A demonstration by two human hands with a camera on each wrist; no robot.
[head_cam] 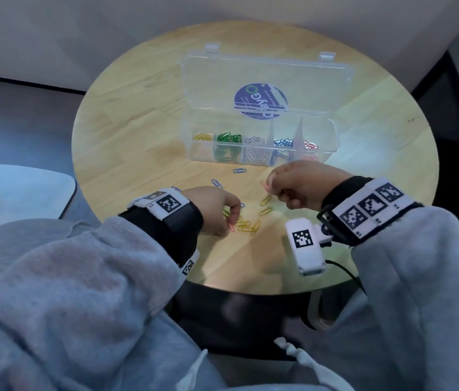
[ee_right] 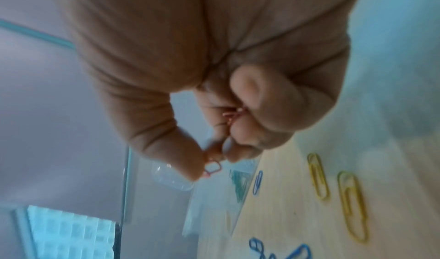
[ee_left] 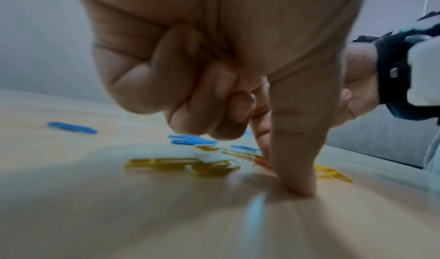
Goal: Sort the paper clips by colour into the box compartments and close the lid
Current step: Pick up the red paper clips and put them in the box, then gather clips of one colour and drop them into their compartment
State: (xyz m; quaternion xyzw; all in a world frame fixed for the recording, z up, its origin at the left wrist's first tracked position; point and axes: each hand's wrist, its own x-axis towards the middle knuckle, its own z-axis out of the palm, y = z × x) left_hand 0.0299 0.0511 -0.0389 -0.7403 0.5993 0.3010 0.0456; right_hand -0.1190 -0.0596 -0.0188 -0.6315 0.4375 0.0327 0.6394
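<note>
A clear compartment box (head_cam: 332,131) stands on the round wooden table (head_cam: 127,131), its lid (head_cam: 265,77) open and leaning back. Its compartments hold yellow, green, white, blue and red clips. Loose blue clips (head_cam: 239,170) (ee_left: 71,127) (ee_right: 257,182) and yellow clips (head_cam: 246,224) (ee_left: 178,164) (ee_right: 352,206) lie in front of it. My left hand (head_cam: 229,221) (ee_left: 281,172) is down on the table, thumb and forefinger pinching a red clip (head_cam: 232,227) (ee_left: 262,162). My right hand (head_cam: 268,185) (ee_right: 212,164) is raised, pinching a red clip (head_cam: 265,186) (ee_right: 213,168), with more red clips (ee_right: 232,115) inside its curled fingers.
A white flat stand base (head_cam: 19,193) sits on the floor left of the table. The table's near edge (head_cam: 251,290) runs just in front of my grey sleeves. A dark cable (head_cam: 344,270) hangs off the right wrist camera.
</note>
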